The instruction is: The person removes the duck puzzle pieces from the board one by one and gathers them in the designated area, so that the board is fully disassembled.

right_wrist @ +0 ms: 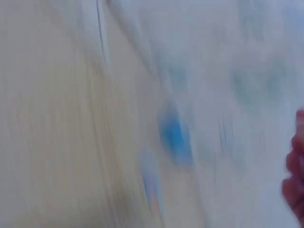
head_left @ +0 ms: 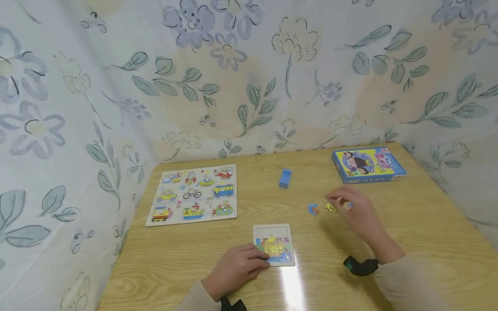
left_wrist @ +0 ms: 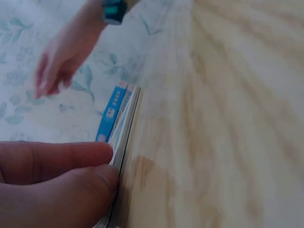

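A small framed jigsaw puzzle lies near the front of the table, its lower part filled with a yellow picture. My left hand rests at its lower left corner; in the left wrist view, finger and thumb touch the frame's edge. Over some loose pieces to the right, my right hand hovers with loosely bent fingers and nothing visible between them. Below lie a blue and orange piece and a yellow piece. In the blurred right wrist view, only the fingers show at the right edge.
A vehicle picture board lies at the back left. A blue block-like object sits at back centre, and a blue and yellow box at back right. Flowered cloth hangs behind the wooden table.
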Demonstrator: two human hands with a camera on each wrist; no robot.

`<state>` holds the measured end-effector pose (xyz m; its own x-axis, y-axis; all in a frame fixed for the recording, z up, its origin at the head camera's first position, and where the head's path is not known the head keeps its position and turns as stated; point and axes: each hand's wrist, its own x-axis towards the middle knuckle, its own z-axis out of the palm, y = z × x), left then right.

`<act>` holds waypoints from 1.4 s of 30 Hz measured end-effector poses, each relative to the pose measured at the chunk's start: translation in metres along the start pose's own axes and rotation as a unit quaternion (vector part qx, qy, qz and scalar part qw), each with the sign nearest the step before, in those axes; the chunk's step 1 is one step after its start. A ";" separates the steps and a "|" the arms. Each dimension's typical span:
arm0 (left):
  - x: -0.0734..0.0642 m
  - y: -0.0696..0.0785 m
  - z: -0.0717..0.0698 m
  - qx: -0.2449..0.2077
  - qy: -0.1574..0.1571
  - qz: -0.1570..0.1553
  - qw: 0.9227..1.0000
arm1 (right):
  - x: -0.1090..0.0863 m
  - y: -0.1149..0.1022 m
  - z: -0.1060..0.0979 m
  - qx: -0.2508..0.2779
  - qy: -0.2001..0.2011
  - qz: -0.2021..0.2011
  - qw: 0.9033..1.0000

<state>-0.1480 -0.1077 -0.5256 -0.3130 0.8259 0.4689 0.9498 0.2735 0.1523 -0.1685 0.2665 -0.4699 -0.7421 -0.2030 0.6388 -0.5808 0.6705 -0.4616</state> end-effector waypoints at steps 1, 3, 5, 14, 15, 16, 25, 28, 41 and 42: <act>0.000 0.001 0.000 0.004 0.001 0.002 1.000 | 0.003 -0.018 0.013 0.025 -0.027 -0.006 0.999; 0.000 0.002 0.000 0.010 0.002 0.003 1.000 | 0.005 -0.051 0.041 0.072 -0.115 0.002 0.991; -0.001 0.003 -0.001 0.018 0.009 0.003 1.000 | 0.004 -0.073 0.070 0.090 -0.209 0.013 0.974; -0.001 0.008 0.000 0.042 0.033 0.006 0.999 | -0.010 -0.095 0.126 0.054 -0.286 0.069 0.954; -0.001 0.009 0.000 0.037 0.031 0.002 0.999 | -0.011 -0.094 0.127 0.058 -0.284 0.072 0.954; -0.001 0.009 0.001 0.036 0.028 -0.001 0.999 | -0.012 -0.094 0.128 0.062 -0.281 0.072 0.955; 0.001 0.008 0.001 -0.011 0.025 -0.008 1.000 | -0.012 -0.093 0.130 0.083 -0.238 0.084 0.964; 0.002 0.007 0.001 -0.009 0.027 -0.004 1.000 | -0.011 -0.091 0.129 0.117 -0.231 0.094 0.961; 0.005 0.006 0.001 -0.019 0.001 -0.031 0.999 | -0.006 -0.033 0.051 0.079 -0.180 0.164 0.967; 0.004 0.006 0.002 -0.017 0.000 -0.029 0.999 | -0.012 -0.026 0.046 0.054 -0.181 0.171 0.967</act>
<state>-0.1434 -0.1016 -0.5241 -0.3678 0.8086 0.4592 0.9295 0.3044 0.2084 -0.1604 0.2189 -0.4935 -0.9542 -0.2323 0.1886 -0.2975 0.6686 -0.6815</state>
